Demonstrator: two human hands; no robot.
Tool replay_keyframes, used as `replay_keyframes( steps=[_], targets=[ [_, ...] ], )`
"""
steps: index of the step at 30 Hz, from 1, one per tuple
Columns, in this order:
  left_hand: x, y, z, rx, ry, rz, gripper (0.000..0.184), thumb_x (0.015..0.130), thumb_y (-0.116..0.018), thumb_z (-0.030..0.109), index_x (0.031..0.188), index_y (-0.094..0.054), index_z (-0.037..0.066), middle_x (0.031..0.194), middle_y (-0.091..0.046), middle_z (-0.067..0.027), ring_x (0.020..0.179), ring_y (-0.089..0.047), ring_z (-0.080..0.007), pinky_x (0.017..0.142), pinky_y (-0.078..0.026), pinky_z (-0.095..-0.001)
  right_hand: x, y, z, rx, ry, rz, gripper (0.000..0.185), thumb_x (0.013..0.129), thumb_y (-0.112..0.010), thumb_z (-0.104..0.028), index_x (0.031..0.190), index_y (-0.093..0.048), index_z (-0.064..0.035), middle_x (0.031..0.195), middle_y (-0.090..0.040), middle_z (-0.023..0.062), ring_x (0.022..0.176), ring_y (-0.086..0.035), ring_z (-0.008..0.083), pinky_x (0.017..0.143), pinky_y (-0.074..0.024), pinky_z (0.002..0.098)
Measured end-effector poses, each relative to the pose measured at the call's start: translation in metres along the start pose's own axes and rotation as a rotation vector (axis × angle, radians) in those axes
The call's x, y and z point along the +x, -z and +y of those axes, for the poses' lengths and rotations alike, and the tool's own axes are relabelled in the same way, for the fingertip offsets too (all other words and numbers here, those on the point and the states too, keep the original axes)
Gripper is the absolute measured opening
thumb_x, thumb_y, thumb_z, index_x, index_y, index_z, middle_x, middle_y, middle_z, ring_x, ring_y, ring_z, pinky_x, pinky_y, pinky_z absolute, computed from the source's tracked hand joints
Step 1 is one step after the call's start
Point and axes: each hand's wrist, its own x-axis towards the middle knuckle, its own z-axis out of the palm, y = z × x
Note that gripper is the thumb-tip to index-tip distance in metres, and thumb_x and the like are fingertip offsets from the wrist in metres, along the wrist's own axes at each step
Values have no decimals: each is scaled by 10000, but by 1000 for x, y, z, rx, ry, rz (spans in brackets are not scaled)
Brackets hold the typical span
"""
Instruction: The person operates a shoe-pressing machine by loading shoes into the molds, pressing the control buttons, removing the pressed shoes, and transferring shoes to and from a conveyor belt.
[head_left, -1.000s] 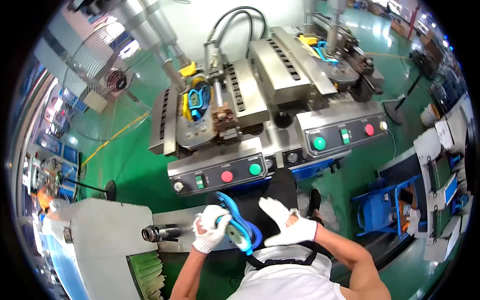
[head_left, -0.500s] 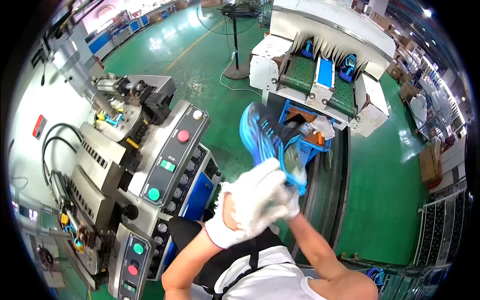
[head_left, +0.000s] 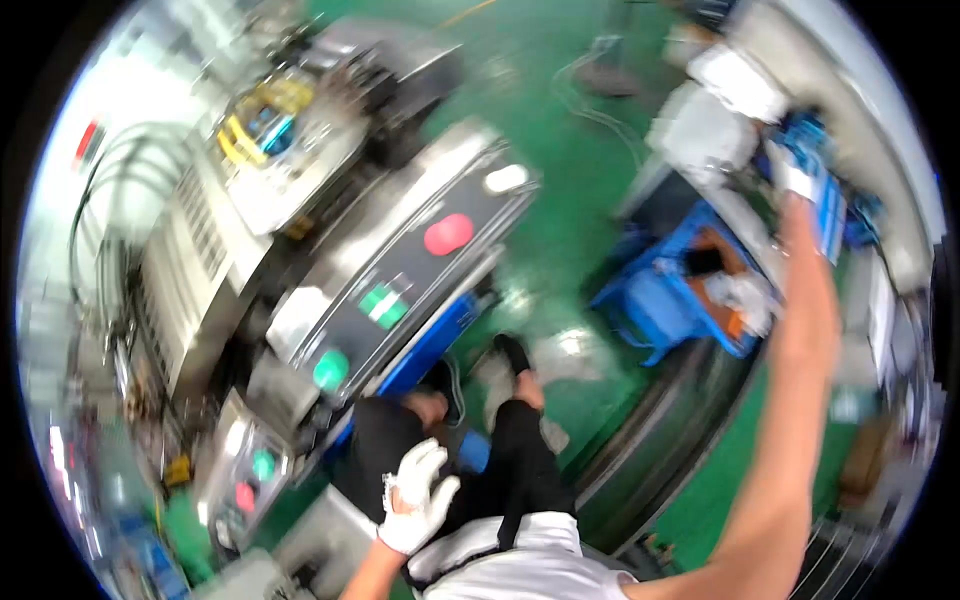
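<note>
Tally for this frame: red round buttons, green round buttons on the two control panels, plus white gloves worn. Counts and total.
Red round buttons: 2
Green round buttons: 2
White gloves: 2
Total: 6

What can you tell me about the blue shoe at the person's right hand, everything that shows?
The shoe is bright blue with darker patches; blur hides its laces, sole and material. It is at the upper right, at the mouth of the pale machine, beside a flat blue strip. The white-gloved right hand is at its near end and seems to touch it, though the grip is unclear. Its exact pose cannot be told.
</note>
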Motion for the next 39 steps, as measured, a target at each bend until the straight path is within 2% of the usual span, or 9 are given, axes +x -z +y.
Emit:
replay_keyframes(
  steps=[8,14,19,27,30,33,36,37,39],
  targets=[
    [-186,30,-59,289,895,449,381,967,-695,256,1272,-621,39,1128,-677,-173,1048,-682,-338,912,-537,-444,-117,-3,23,-31,559,-47,484,983,-644,-350,1280,-637,33,1273,-666,228,1162,-666,341,986,-551,453],
    [-402,-52,-103,-80,1590,774,413,960,-701,215,1298,-627,-11,1130,-708,-191,1034,-701,-309,933,-548,-417,-493,-27,-109,472,151,-968,658,1018,-708,-246,1495,-435,115,1373,-595,240,1090,-684,296,972,-581,381],
    [-512,-137,-92,126,1821,822,360,891,-754,209,1231,-680,119,1283,-641,-144,1240,-579,-359,1045,-466,-506,-626,-3,-196,623,559,-1328,646,1040,-682,-197,1543,-384,78,1546,-464,213,1318,-588,288,1042,-582,398],
    [-700,-186,-74,412,2107,1126,394,892,-720,200,1266,-674,81,1345,-645,-169,1266,-584,-361,1088,-473,-477,-676,1,-294,290,1271,-1325,623,1043,-655,-149,1592,-385,-33,1560,-499,195,1339,-582,296,1144,-462,407],
    [-818,-220,-65,377,2733,995,642,898,-688,384,1449,-554,84,1356,-607,-211,1205,-631,-410,1014,-520,-538,-667,-26,-300,150,1547,-1134,625,1025,-682,-175,1581,-422,-57,1507,-562,201,1295,-626,289,1090,-499,403],
    [-875,-191,-36,294,2820,1212,614,907,-644,445,1372,-545,56,1462,-534,-234,1283,-587,-431,1076,-477,-537,-645,-32,-308,-173,1340,-1153,628,1019,-693,-272,1571,-450,-99,1426,-629,219,1284,-638,302,1046,-511,404],
    [-974,-233,-43,232,2770,719,575,935,-557,407,1365,-656,38,1479,-581,-180,1260,-627,-382,1051,-488,-517,-576,-73,-294,-492,1490,-833,622,986,-715,-310,1541,-488,-149,1393,-659,203,1264,-646,348,1042,-502,453],
    [-1012,-240,-50,-25,2484,-102,473,973,-483,333,1232,-733,25,1321,-704,-174,1185,-681,-370,1056,-483,-502,-552,-73,-284,-423,1549,-826,629,990,-709,-308,1546,-479,-126,1370,-665,199,1144,-685,316,976,-531,432],
    [-1026,-274,-70,282,2397,-8,463,1005,-506,398,1116,-784,45,1229,-750,-154,1162,-699,-367,1029,-501,-470,-506,-60,-265,-496,1469,-754,638,998,-705,-320,1550,-468,-105,1361,-661,180,1063,-712,262,879,-571,391]
  ],
)
